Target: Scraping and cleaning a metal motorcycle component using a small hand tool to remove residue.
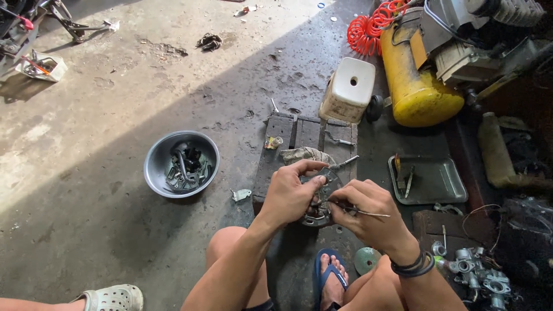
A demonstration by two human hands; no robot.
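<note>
My left hand [291, 193] grips a round grey metal disc-shaped part [321, 198] and holds it above a dark wooden board [305, 135] on the concrete floor. My right hand [371, 210] pinches a thin metal tool [368, 213] whose tip meets the round part near its middle. A black band circles my right wrist. Much of the part is hidden behind my fingers. A crumpled rag [305, 154] lies on the board just beyond my hands.
A grey bowl [158, 173] with several metal parts sits to the left. A metal tray [446, 184] with small tools lies right, a white plastic stool [349, 89] and yellow compressor tank [415, 86] beyond. A carburettor [481, 273] rests at lower right. Someone's sandalled foot [112, 298] is bottom left.
</note>
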